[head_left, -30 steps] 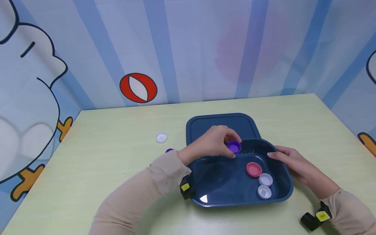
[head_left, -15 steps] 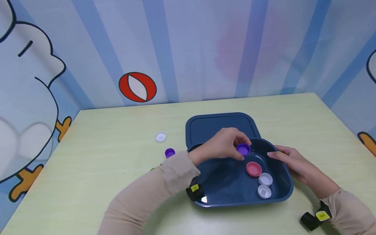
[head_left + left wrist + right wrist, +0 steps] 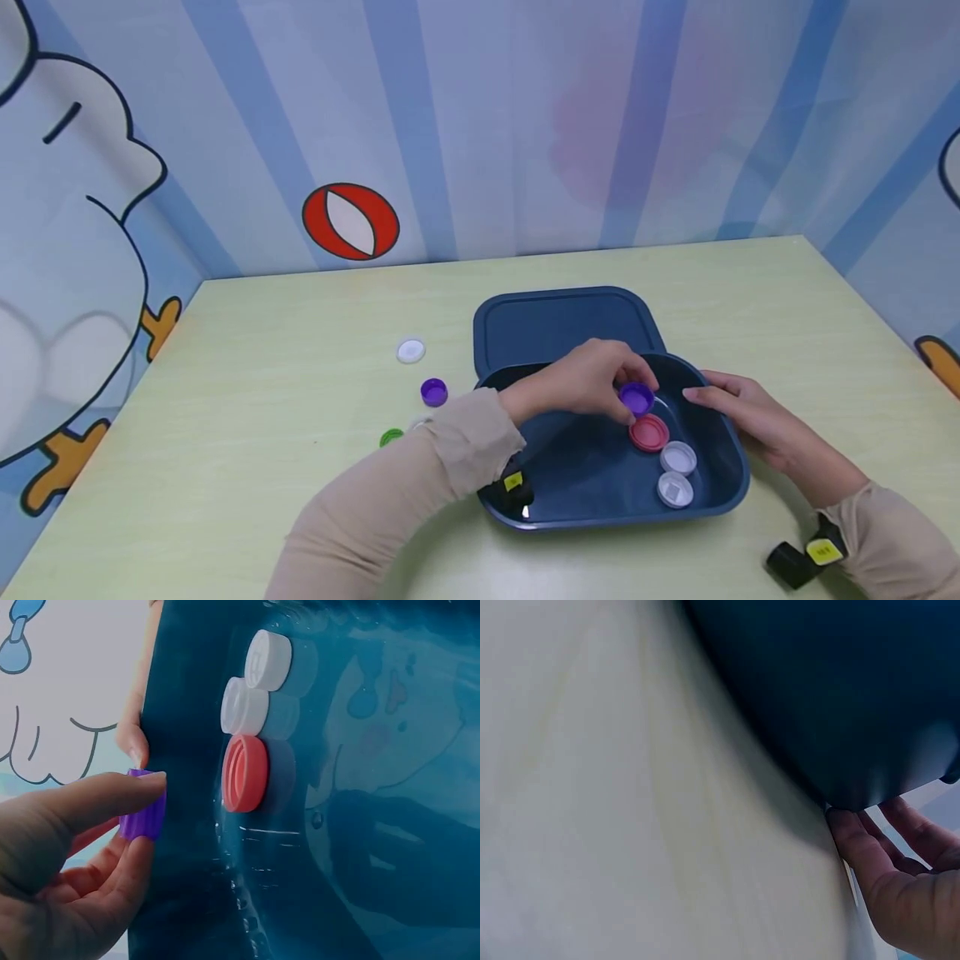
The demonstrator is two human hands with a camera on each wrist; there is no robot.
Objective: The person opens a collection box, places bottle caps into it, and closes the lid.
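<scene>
My left hand (image 3: pixel 592 379) pinches a purple bottle cap (image 3: pixel 637 399) between thumb and fingers, low over the dark blue box (image 3: pixel 585 479). In the left wrist view the same purple cap (image 3: pixel 142 806) shows its ridged side. A pink-red cap (image 3: pixel 649 433) lies on the box floor just below it, beside two white caps, the upper one (image 3: pixel 678 459) and the lower one (image 3: pixel 675 490). My right hand (image 3: pixel 753 421) grips the box's right wall, thumb over the rim. Fingers (image 3: pixel 862 847) press the outside of the wall in the right wrist view.
Behind the box lies its dark blue lid (image 3: pixel 562 321), partly covered by the box. To the left on the table are a white disc (image 3: pixel 411 351), a purple cap (image 3: pixel 433 392) and a green cap (image 3: pixel 391 437); a pale piece (image 3: pixel 417 425) is partly hidden by my left sleeve.
My left hand has carried the purple cap rightward and down toward the pink-red cap. The loose pieces on the left have come out from behind my sleeve. My right hand stays put.
</scene>
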